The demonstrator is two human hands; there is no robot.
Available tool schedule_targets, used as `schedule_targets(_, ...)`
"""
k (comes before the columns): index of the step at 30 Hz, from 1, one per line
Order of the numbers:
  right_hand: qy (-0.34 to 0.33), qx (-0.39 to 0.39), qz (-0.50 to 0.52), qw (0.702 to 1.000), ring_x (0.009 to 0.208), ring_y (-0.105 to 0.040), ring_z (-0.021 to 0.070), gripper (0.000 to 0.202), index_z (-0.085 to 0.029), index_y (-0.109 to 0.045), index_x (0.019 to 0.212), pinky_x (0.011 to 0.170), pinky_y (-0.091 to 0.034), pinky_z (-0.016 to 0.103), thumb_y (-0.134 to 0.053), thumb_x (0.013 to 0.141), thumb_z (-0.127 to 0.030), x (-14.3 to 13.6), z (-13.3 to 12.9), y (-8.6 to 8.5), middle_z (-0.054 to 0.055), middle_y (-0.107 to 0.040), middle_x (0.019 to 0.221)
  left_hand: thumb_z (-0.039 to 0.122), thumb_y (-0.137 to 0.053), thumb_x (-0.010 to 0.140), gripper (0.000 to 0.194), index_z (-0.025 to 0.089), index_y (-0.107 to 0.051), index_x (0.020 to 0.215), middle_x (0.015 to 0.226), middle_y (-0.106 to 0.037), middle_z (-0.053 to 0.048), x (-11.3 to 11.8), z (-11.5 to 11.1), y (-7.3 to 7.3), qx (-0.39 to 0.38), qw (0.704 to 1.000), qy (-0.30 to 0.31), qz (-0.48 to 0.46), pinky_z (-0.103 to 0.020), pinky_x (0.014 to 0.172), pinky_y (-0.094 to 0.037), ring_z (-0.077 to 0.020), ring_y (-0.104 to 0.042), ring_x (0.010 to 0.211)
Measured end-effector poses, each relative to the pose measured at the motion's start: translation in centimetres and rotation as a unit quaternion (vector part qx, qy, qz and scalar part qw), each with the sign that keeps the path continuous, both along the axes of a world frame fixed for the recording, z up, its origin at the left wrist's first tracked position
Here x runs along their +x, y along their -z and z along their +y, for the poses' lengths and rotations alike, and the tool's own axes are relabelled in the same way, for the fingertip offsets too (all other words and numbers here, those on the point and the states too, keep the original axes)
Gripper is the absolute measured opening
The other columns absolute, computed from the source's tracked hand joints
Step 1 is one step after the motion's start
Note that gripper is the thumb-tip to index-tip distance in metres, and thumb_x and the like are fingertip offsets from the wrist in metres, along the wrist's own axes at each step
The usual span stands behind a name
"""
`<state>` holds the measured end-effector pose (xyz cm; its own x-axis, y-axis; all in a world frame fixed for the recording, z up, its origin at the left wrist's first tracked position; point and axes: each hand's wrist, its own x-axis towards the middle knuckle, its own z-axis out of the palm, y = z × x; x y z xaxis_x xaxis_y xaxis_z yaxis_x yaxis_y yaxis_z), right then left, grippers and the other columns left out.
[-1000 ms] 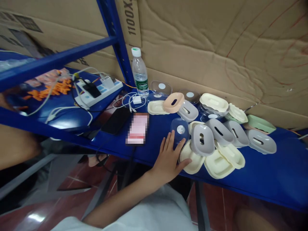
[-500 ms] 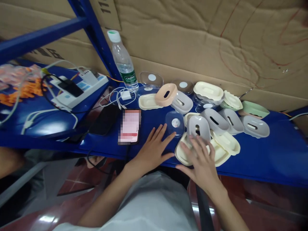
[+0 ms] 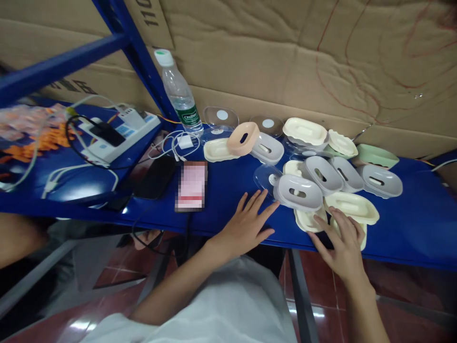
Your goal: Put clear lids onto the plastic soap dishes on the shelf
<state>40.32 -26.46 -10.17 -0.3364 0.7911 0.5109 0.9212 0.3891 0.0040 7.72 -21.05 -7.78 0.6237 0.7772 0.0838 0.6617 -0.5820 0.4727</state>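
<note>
My left hand (image 3: 249, 224) lies flat and open on the blue shelf (image 3: 228, 190), fingers spread, just short of a clear lid (image 3: 263, 175). My right hand (image 3: 341, 245) rests with spread fingers on cream soap-dish trays (image 3: 352, 206) at the shelf's front edge and holds nothing. A grey slotted insert (image 3: 299, 192) sits beside those trays, between the two hands. Behind it lie more grey inserts (image 3: 348, 174), a peach insert (image 3: 243, 138), cream trays (image 3: 305, 131) and a green tray (image 3: 376, 156).
A water bottle (image 3: 179, 95) stands by the blue shelf post (image 3: 132, 43). A pink phone (image 3: 192, 185), a dark phone (image 3: 154, 177), a white charger with cables (image 3: 184, 141) and a power strip (image 3: 119, 131) lie to the left. Cardboard (image 3: 285, 62) backs the shelf.
My right hand has come into view and moved right onto the cream trays, which shifted right with the grey insert. My left hand slid slightly right. The camera turned right.
</note>
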Motion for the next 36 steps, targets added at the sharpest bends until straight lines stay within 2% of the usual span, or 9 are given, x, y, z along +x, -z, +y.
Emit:
schedule_targets(6, 0.022, -0.003, 0.051, 0.998, 0.141, -0.061, 0.0391, 0.063, -0.032, -0.056, 0.159, 0.116, -0.044, 0.051, -0.073, 0.1, -0.04, 3.1, 0.9, -0.1, 0.014, -0.055, 0.164, 0.037, -0.066, 0.108, 0.07, 0.027, -0.037, 0.17, 0.183, -0.017, -0.019, 1.8, 0.4, -0.6, -0.024, 0.999, 0.038, -0.009, -0.068, 0.137, -0.016, -0.0333, -0.013, 0.172)
schedule_targets(10, 0.052, 0.01, 0.124, 0.991, 0.144, -0.058, 0.0396, 0.055, -0.028, -0.056, 0.16, 0.118, -0.042, 0.054, -0.059, 0.107, -0.041, 4.5, 1.2, -0.3, 0.016, -0.056, 0.163, 0.04, -0.065, 0.108, 0.072, 0.035, -0.032, 0.172, 0.183, -0.022, -0.011, 1.6, 1.2, -1.5, -0.052, 0.994, 0.083, -0.057, -0.063, 0.138, -0.019, -0.0272, -0.018, 0.171)
schedule_targets(13, 0.057, 0.043, 0.095, 0.993, 0.146, -0.056, 0.0406, 0.06, -0.029, -0.051, 0.164, 0.123, -0.037, 0.058, -0.059, 0.107, -0.044, 3.7, 1.0, -0.4, 0.016, -0.053, 0.166, 0.041, -0.061, 0.11, 0.066, 0.032, -0.036, 0.17, 0.182, -0.026, -0.012, 1.0, 1.7, -1.6, -0.038, 0.996, 0.062, -0.059, -0.059, 0.139, -0.021, -0.0259, -0.02, 0.171)
schedule_targets(17, 0.057, 0.004, 0.028, 0.998, 0.153, -0.049, 0.0431, 0.078, -0.034, -0.04, 0.171, 0.128, -0.029, 0.063, -0.069, 0.101, -0.051, 0.8, 0.8, -0.5, 0.016, -0.04, 0.175, 0.041, -0.062, 0.109, 0.065, 0.026, -0.04, 0.168, 0.182, -0.021, -0.019, 0.8, 1.9, -0.6, -0.005, 1.0, -0.019, -0.01, -0.066, 0.136, -0.02, -0.0349, -0.017, 0.171)
schedule_targets(21, 0.094, -0.021, 0.014, 0.995, 0.158, -0.043, 0.0436, 0.072, -0.037, -0.046, 0.167, 0.128, -0.027, 0.068, -0.07, 0.101, -0.051, -0.2, 1.4, -0.4, 0.014, -0.033, 0.179, 0.033, -0.06, 0.109, 0.061, 0.025, -0.043, 0.167, 0.182, -0.021, -0.021, 2.2, 1.9, 0.0, 0.029, 0.999, -0.006, 0.012, -0.069, 0.135, -0.02, -0.0375, -0.021, 0.17)
schedule_targets(25, 0.106, -0.012, 0.02, 0.994, 0.154, -0.05, 0.0406, 0.064, -0.034, -0.054, 0.162, 0.125, -0.036, 0.062, -0.069, 0.103, -0.051, 2.0, 2.2, 0.0, 0.015, -0.041, 0.175, 0.029, -0.058, 0.11, 0.056, 0.025, -0.047, 0.165, 0.18, -0.026, -0.022, 4.0, 1.9, -0.4, 0.039, 0.998, 0.012, 0.039, -0.074, 0.132, -0.021, -0.0404, -0.026, 0.168)
schedule_targets(30, 0.089, -0.017, 0.02, 0.996, 0.145, -0.06, 0.0391, 0.058, -0.029, -0.06, 0.156, 0.119, -0.043, 0.057, -0.067, 0.104, -0.052, 5.4, 3.0, -0.1, 0.017, -0.053, 0.166, 0.031, -0.06, 0.109, 0.054, 0.028, -0.052, 0.162, 0.18, -0.03, -0.02, 5.5, 2.4, -0.7, 0.055, 0.998, 0.021, 0.031, -0.077, 0.131, -0.019, -0.0427, -0.028, 0.167)
schedule_targets(33, 0.079, -0.02, 0.03, 0.996, 0.145, -0.06, 0.0381, 0.057, -0.029, -0.062, 0.155, 0.12, -0.042, 0.056, -0.066, 0.104, -0.053, 6.7, 3.7, -0.3, 0.017, -0.055, 0.165, 0.036, -0.062, 0.108, 0.056, 0.028, -0.051, 0.163, 0.18, -0.03, -0.019, 5.1, 3.3, -1.0, 0.06, 0.998, 0.019, 0.025, -0.076, 0.132, -0.018, -0.0415, -0.029, 0.167)
schedule_targets(36, 0.079, -0.028, 0.037, 0.996, 0.147, -0.059, 0.0371, 0.058, -0.029, -0.06, 0.156, 0.121, -0.041, 0.057, -0.065, 0.105, -0.054, 7.5, 4.4, -0.3, 0.016, -0.054, 0.166, 0.037, -0.061, 0.108, 0.058, 0.028, -0.049, 0.165, 0.18, -0.031, -0.018, 2.9, 4.8, -1.8, 0.076, 0.996, -0.027, 0.043, -0.072, 0.134, -0.018, -0.0405, -0.03, 0.167)
